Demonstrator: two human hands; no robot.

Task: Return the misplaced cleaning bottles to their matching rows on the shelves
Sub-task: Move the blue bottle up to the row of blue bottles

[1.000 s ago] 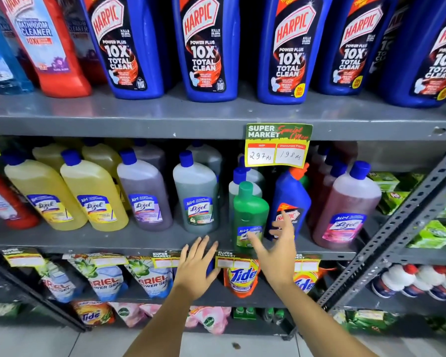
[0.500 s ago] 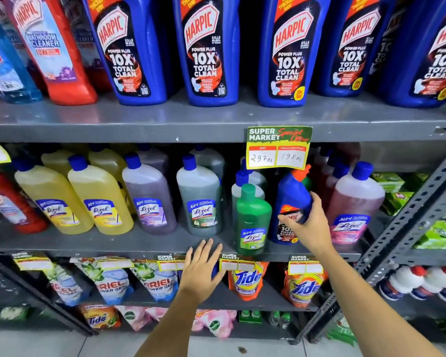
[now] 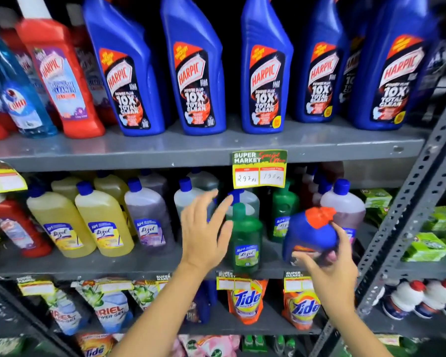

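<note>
Grey metal shelving [image 3: 204, 148] fills the view, three tiers deep with cleaning products. Along the top tier stands a row of tall blue Harpic bottles [image 3: 265, 73], with a red bathroom-cleaner bottle [image 3: 62, 81] and a pale blue spray bottle [image 3: 18, 99] at its left end. A yellow and green price tag [image 3: 259, 169] hangs from the edge of that shelf.

On the middle tier, Lizol bottles stand in rows by colour: yellow ones [image 3: 103, 222] on the left, then a purple one [image 3: 148, 217], grey ones behind the hands, a green bottle [image 3: 246, 240] near the front edge with another green one further back, and a pink bottle [image 3: 344, 207] on the right.

Right hand [image 3: 330, 274] grips a small blue Harpic bottle [image 3: 310, 235] with an orange cap, fingers and thumb wrapped around its lower body; the bottle is tilted, cap pointing up and to the right, held in front of the pink bottle and just right of the near green one. Left hand [image 3: 204, 228] is empty, fingers spread, raised in front of the grey bottles and just left of the green bottle's neck.

Below, Ariel pouches [image 3: 111, 313] and Tide pouches [image 3: 246, 300] line the lowest tier. Green packets [image 3: 428, 246] sit on the neighbouring rack to the right.
</note>
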